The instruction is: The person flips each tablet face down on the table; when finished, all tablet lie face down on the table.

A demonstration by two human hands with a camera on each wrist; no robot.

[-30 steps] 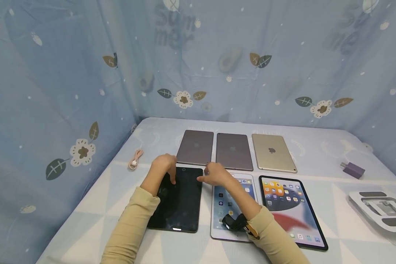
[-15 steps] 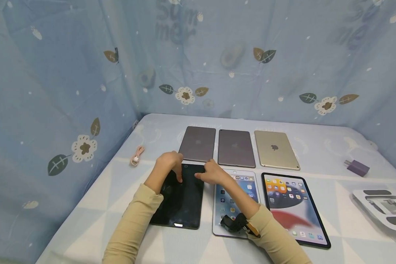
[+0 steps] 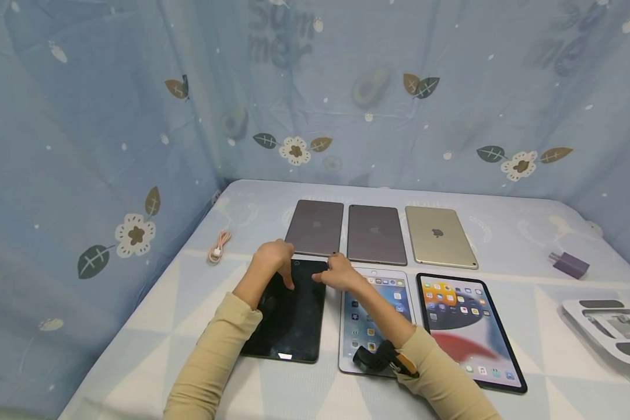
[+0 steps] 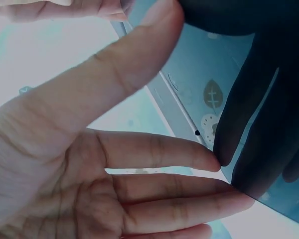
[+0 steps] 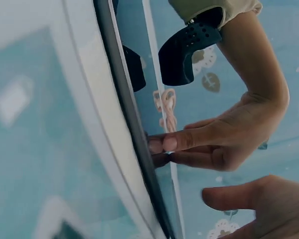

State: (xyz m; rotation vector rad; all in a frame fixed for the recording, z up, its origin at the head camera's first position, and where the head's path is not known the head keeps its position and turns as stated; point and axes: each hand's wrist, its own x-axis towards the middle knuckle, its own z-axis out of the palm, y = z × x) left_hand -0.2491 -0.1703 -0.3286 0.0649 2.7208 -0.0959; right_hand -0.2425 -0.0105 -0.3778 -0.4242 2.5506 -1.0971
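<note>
A black tablet (image 3: 294,326) lies screen-up on the table, its glossy screen dark. At its far left part is my left hand (image 3: 273,259), thumb bent down over the screen. In the left wrist view this hand (image 4: 89,164) has its fingers nearly straight, their tips touching the tablet's edge beside their own dark reflections. My right hand (image 3: 343,274) is at the tablet's far right corner, thumb stretched toward the screen. The right wrist view shows that hand's thumb (image 5: 229,196); its other fingertips are hidden. Under the right forearm lies a white tablet (image 3: 367,367) with its screen lit.
A black-rimmed tablet (image 3: 467,326) with a lit screen lies to the right. Behind lie two grey tablets (image 3: 315,227) and a gold one (image 3: 438,236), backs up. A pink cable (image 3: 219,246) is left; a purple charger (image 3: 569,265) and a white-grey stand (image 3: 611,329) are right.
The head view has shifted slightly. My left hand has moved a little to the right over the black tablet and my right hand slightly left. The tablets lie as before.
</note>
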